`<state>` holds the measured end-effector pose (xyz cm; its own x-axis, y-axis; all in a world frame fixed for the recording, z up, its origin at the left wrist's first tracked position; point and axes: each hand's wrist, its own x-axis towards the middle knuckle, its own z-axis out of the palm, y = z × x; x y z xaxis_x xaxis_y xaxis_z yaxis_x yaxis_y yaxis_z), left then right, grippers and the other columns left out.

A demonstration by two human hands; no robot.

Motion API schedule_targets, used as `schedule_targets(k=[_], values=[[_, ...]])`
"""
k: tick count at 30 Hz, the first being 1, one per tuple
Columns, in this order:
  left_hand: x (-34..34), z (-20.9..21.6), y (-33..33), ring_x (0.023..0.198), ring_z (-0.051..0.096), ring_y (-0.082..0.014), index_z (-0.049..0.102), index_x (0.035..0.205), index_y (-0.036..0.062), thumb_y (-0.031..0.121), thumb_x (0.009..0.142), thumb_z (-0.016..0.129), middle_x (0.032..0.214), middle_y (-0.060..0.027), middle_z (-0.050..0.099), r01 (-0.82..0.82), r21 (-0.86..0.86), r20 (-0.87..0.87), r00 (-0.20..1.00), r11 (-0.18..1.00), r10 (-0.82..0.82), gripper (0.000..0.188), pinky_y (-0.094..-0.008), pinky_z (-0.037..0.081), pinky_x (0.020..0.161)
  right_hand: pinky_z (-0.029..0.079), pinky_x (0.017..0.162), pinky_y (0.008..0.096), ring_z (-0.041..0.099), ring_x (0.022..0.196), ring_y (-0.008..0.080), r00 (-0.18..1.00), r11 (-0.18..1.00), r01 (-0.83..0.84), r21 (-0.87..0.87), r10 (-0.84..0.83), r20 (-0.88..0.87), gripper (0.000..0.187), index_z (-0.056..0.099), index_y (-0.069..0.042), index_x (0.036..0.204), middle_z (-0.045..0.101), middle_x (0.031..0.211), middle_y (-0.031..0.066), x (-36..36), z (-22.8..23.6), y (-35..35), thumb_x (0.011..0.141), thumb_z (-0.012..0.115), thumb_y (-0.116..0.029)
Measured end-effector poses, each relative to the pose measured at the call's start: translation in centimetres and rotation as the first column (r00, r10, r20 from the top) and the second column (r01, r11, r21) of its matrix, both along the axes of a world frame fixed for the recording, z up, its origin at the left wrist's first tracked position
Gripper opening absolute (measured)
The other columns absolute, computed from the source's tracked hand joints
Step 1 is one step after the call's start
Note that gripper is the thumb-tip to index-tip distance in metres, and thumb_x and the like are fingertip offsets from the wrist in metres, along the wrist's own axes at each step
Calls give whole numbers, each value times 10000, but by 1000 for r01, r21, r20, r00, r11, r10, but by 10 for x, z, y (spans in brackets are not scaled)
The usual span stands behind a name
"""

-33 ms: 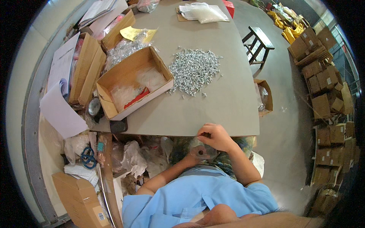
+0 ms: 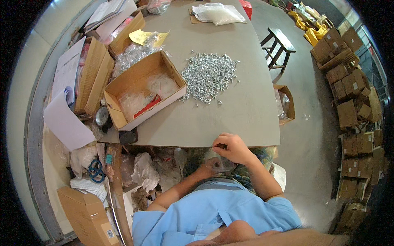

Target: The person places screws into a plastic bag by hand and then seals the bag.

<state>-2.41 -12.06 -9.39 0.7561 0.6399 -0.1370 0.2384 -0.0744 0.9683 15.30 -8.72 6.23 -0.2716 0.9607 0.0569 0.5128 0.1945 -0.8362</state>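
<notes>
At the table's near edge my right hand (image 2: pixel 233 148) is closed, with thumb and fingertips pinched at the upper edge of a clear plastic bag (image 2: pixel 223 164). Below and to its left, close to my lap, my left hand (image 2: pixel 206 171) holds the lower part of this bag; its fingers are partly hidden and blurred. Whatever the bag contains cannot be made out. Farther up the table lies a loose pile of small silvery screws (image 2: pixel 209 76). Left of the pile stands an open cardboard box (image 2: pixel 135 88) with clear plastic bags and a red item (image 2: pixel 147 106) inside.
Boxes with papers (image 2: pixel 65 74) crowd the left side, above blue-handled scissors (image 2: pixel 96 170). White sheets and plastic (image 2: pixel 217 14) lie at the table's far end. A dark stool (image 2: pixel 279 45) and an open carton (image 2: pixel 289 102) stand right of the table, stacked cartons (image 2: pixel 349 90) beyond.
</notes>
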Motion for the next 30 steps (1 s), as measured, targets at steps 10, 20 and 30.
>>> schedule_targets(k=[10, 20, 30], values=[[-57, 141, 46, 968, 512, -126, 523, 1144, 24, 160, 701, 820, 1043, -15, 538, 156, -438, 194, 978, 885, -76, 550, -281, 445, 820, 421, 900, 394, 471, 1034, 314, 942, 892, -335, 302, 307, 138, 178, 633, -82, 850, 493, 1129, 116, -39, 24, -23, 694, 704, -131], [-34, 151, 51, 863, 607, -192, 614, 924, -17, 74, 871, 618, 910, -105, 634, -215, 141, 281, 945, 966, 169, 105, -304, 475, 775, 493, 651, 389, 596, 758, 300, 995, 977, -72, 202, 85, -60, 133, 585, -52, 827, 598, 800, 109, -9, 37, -24, 752, 679, -108], [-20, 183, 69, 720, 566, -236, 578, 855, -1, 134, 886, 590, 800, -108, 580, -147, 441, 135, 986, 885, 97, 139, -316, 456, 650, 477, 673, 392, 587, 762, 309, 995, 996, 14, 86, -5, -100, 124, 567, -47, 856, 589, 800, 120, -3, 41, -20, 770, 650, -76]])
